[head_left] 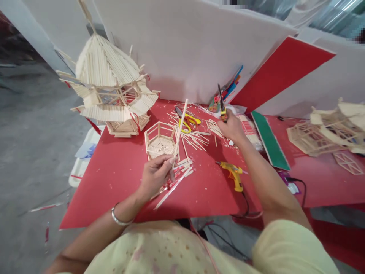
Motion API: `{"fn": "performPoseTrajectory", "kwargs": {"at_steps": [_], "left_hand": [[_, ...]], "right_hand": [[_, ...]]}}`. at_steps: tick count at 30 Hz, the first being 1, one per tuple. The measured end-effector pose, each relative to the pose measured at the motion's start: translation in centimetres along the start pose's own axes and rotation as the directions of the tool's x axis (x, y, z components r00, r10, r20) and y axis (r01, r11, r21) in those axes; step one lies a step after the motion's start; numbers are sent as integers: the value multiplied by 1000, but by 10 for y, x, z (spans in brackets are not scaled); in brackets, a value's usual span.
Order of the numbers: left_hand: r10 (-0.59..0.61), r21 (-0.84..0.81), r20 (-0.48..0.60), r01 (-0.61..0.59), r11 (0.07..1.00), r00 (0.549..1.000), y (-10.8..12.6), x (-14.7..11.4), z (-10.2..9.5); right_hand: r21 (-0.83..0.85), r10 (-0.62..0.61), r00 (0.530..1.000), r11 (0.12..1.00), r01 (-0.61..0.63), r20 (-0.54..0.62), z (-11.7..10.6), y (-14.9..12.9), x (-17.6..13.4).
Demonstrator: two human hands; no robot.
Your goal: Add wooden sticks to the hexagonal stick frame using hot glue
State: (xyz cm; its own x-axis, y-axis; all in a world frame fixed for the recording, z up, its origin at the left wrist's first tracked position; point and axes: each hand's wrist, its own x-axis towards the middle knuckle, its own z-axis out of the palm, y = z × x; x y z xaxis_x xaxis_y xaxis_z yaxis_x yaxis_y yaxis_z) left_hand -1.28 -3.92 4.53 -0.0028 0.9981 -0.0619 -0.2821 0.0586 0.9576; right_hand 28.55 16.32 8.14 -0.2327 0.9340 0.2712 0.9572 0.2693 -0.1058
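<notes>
Left hand (156, 175) pinching slender wooden stick (183, 118) near lower end, tilted over surface (114, 182) near hexagonal frame (161, 146). Right hand (232, 126) gripping black-and-yellow tool (222, 110). Stick probably light, stiff, easily snapped; gentle low pinch seems best.

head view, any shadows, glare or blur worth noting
Head view: a soft shadow darkens the red tabletop beside the yellow glue gun; head view, top right: bright streaks on clear plastic and pixelated patches; head view, right edge: the stick-built model looks soft.
</notes>
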Motion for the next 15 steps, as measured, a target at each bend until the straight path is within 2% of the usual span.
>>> {"fn": "performPoseTrajectory", "kwargs": {"at_steps": [1,3,5,7,10,15], "left_hand": [[21,-12,-19,-21,1000,1000,3,-2,-1],[49,-17,-31,-49,999,998,6,-8,-2],[70,2,-18,-70,998,997,8,-15,-2],[102,30,5,-102,994,995,9,-24,0],[168,77,30,-170,982,985,9,-35,2],[249,144,61,-255,956,967,10,-47,0]], "right_hand": [[115,28,998,993,-35,61,-14,-10,-28],[256,-22,989,967,-16,147,-35,-33,-86],[284,-89,977,958,32,192,-45,-56,-139],[279,-120,965,959,52,232,-47,-77,-178],[289,-157,951,954,76,266,-46,-101,-207],[301,-193,942,947,107,274,-53,-126,-208]]}}
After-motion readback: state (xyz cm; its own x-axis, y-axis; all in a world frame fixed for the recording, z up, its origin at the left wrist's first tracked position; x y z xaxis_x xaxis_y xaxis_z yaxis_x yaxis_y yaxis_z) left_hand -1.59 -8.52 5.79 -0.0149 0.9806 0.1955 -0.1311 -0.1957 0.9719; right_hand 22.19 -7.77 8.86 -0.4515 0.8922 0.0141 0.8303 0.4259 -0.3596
